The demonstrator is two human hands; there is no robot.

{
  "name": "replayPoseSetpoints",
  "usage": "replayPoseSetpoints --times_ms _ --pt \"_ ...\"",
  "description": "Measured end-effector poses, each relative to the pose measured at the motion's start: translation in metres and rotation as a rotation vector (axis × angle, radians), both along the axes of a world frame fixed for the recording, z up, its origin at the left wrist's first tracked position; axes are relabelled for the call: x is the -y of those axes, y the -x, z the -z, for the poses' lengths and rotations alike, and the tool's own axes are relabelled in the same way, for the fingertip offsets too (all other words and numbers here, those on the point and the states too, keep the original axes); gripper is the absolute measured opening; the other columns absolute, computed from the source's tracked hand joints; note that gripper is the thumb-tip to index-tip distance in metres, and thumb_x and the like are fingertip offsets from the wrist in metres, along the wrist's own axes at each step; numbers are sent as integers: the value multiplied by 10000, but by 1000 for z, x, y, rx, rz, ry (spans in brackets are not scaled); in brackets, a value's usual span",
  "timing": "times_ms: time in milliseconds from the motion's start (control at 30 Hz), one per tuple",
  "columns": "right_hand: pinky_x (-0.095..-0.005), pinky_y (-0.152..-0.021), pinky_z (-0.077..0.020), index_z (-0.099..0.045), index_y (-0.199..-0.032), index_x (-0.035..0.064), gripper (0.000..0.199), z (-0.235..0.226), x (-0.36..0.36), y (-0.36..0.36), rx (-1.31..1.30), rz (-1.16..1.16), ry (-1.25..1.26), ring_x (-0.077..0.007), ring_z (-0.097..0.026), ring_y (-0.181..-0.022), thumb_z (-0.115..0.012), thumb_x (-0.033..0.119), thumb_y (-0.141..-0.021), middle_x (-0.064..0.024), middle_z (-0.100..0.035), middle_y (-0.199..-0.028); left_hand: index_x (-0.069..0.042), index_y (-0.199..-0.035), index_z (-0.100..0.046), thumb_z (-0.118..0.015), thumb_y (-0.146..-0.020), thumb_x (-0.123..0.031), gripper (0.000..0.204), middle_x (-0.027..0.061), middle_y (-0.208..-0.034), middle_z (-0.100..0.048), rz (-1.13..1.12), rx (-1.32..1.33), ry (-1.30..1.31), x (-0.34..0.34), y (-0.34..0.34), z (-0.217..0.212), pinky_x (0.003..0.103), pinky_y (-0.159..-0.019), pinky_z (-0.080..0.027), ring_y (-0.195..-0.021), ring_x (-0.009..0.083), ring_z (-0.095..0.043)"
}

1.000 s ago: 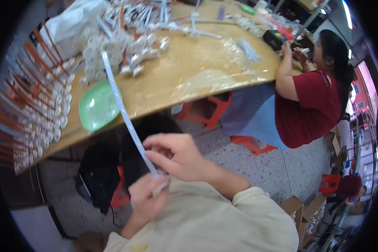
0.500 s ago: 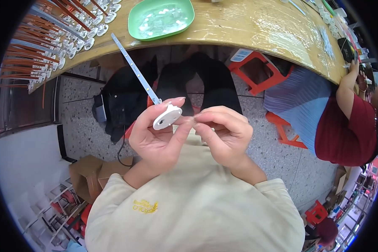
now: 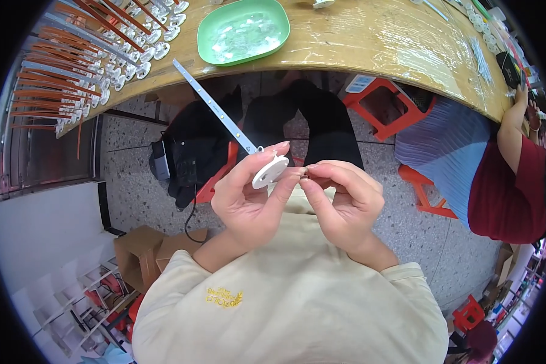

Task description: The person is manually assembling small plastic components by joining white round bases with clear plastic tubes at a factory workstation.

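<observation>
My left hand is closed on a white round disc, held tilted between thumb and fingers. From the disc a narrow light-blue LED strip with small yellowish spots reaches up and left toward the table edge. A small metal loop shows where strip and disc meet. Close beside the disc, the fingertips of my right hand are pinched together, almost touching my left thumb. Something tiny and dark shows between them, too small to name. Both hands are above my lap, in front of my cream shirt.
A green tray holding small clear and white pieces stands on the film-covered table. Rows of white discs with orange-brown and blue strips fill its left end. At right sits a person in a maroon top. A red stool stands under the table.
The whole view has shifted slightly, so the scene sits lower and further right. The disc appears turned more edge-on. Both hands keep their grips, fingertips still together.
</observation>
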State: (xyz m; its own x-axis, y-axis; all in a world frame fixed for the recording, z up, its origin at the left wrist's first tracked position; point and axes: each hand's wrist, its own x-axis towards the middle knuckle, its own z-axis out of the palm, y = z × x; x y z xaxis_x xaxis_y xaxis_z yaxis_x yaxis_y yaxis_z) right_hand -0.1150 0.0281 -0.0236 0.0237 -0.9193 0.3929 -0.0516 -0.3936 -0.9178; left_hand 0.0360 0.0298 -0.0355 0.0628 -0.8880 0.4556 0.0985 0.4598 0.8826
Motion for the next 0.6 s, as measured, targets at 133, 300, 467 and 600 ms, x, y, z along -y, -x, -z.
replayPoseSetpoints --times_ms 133,300,467,600 --pt "-234 -595 -525 -675 -909 -72 144 5 2 -3 8 70 28 -148 -658 -712 -722 -103 -777 -132 -689 -866 53 -1261 -525 -692 -810 157 492 277 -1196 -630 -1 4 -17 1 3 0 361 -891 -573 -1043 279 -684" --pt "-237 -543 -490 -681 -870 -56 128 3 1 0 20 85 0 -136 -628 -633 -734 -100 -761 -120 -691 -821 88 -1229 -567 -700 -786 158 467 281 -1169 -645 -15 83 -25 0 3 -1 359 -892 -562 -1014 302 -700" --pt "-225 -559 -459 -663 -877 -71 113 -1 -1 8 140 94 -72 -140 -613 -681 -711 -110 -783 -114 -674 -829 131 -1243 -547 -544 -914 76 334 297 -1113 -664 27 221 169 6 -3 -12 384 -847 -576 -937 340 -722" --pt "-229 -573 -462 -656 -868 -72 103 -4 -1 13 156 64 -64 -151 -622 -707 -696 -118 -785 -117 -673 -834 123 -1257 -539 -532 -924 72 337 295 -1116 -661 32 202 133 7 -5 -10 401 -842 -578 -936 346 -720"
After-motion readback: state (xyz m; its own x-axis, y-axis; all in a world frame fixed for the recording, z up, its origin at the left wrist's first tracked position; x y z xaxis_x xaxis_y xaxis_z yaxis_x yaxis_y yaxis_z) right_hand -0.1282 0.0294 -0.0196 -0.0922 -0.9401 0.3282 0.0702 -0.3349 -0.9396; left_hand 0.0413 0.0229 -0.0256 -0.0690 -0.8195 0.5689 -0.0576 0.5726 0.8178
